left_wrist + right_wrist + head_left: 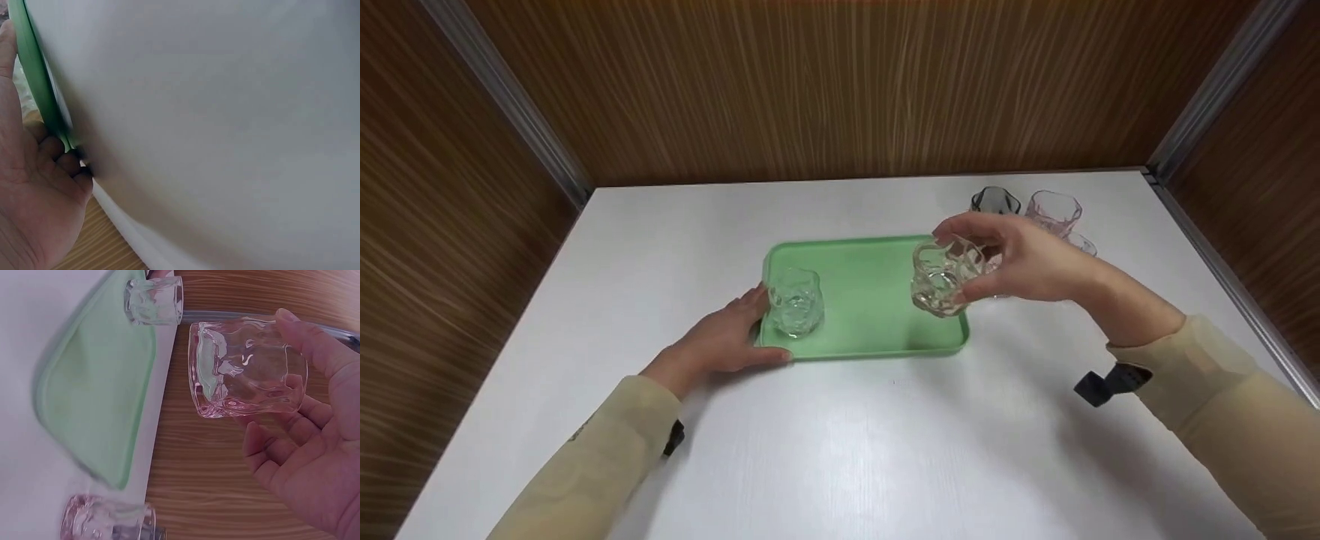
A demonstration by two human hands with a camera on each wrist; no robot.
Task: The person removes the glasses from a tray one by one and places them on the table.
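Right hand point(1020, 262), grip grasping a clear glass point(943, 276) above the green tray point(877, 300); left hand point(727, 337) (fingers curled at its rim) steadies the tray.

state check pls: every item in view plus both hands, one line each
Right hand: grips the held glass, above the tray's right end.
Held glass: empty, lifted, tilted.
Left hand: fingers on the tray's left edge.
Tray: flat on the table.
Clear glass: upright on the tray, empty.
Grey glass: upright on the table, off the tray.
Pink glass: upright beside the grey glass.
Table: bears the tray.
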